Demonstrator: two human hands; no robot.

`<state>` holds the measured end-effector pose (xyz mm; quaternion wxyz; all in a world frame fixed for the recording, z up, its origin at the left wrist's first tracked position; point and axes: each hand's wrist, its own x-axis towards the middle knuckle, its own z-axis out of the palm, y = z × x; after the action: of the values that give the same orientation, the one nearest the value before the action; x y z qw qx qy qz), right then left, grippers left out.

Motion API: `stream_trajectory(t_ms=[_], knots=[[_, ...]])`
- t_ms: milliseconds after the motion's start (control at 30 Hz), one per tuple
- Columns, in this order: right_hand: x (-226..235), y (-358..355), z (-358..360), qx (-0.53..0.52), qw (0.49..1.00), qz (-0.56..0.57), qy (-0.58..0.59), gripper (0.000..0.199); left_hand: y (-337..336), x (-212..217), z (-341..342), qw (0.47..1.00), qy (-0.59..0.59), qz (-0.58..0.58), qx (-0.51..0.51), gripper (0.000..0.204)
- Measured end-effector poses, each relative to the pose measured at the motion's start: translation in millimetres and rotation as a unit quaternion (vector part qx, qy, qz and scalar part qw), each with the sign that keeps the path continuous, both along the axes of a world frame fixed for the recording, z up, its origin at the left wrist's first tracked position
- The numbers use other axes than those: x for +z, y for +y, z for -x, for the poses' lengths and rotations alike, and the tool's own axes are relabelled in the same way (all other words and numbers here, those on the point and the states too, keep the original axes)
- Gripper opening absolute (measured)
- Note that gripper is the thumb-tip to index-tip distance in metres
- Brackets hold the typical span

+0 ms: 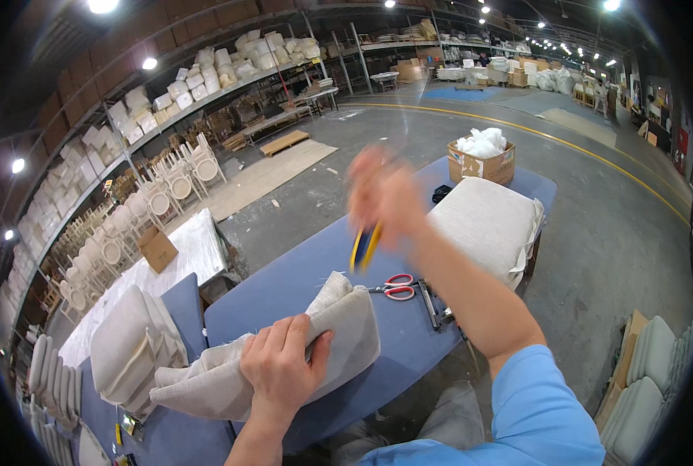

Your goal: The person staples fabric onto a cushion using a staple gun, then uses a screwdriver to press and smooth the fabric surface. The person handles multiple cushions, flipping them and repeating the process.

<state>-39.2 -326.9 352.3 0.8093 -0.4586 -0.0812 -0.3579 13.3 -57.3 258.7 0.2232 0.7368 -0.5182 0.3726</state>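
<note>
My left hand (284,361) grips the folded edge of a light grey upholstered seat cushion (350,330), which stands tilted on the blue-topped table. Loose threads stick out along the fabric's edge. My right hand (384,194) is raised above the table, smeared by motion. Closed in it is a yellow and dark-blue handled tool (365,247), too blurred to name its kind. Below it, beyond the cushion, lie scissors with red and grey handles (399,286). Right of them rests a black and silver staple gun (430,304), partly covered by my right forearm.
Light fabric cushions are piled at the right (486,221) and left (133,342) of the table. A cardboard box with white stuffing (482,159) stands at the far corner. Chair frames (160,200) fill the floor at left. More cushions (642,396) are stacked low at right.
</note>
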Motion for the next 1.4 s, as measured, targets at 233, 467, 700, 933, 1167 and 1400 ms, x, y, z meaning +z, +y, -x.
stream_trajectory(t_ms=[233, 467, 700, 933, 1167, 1400], knots=[[-1, -19, 21, -0.050, 0.975, -0.025, -0.213, 0.028, 2, 0, -2, 1.000, 0.005, 0.009, -0.004, 0.036], [-69, 6, 3, -0.123, 0.987, -0.056, -0.083, 0.027, 7, 5, 2, 1.000, -0.011, -0.005, 0.008, 0.035], [-85, 29, 16, -0.116, 0.981, 0.074, -0.140, 0.027, -5, 4, -9, 1.000, -0.003, -0.005, 0.007, 0.034], [-23, 2, 68, -0.131, 0.922, 0.049, -0.360, 0.029, -5, 1, -12, 0.999, 0.006, -0.015, 0.029, 0.036], [-18, 29, 45, -0.068, 0.975, 0.079, -0.196, 0.021, -4, 4, -17, 1.000, -0.004, -0.007, 0.029, 0.037], [-40, 36, 14, -0.031, 0.988, 0.143, -0.047, 0.017, -6, 6, -23, 1.000, -0.008, -0.004, 0.029, 0.039]])
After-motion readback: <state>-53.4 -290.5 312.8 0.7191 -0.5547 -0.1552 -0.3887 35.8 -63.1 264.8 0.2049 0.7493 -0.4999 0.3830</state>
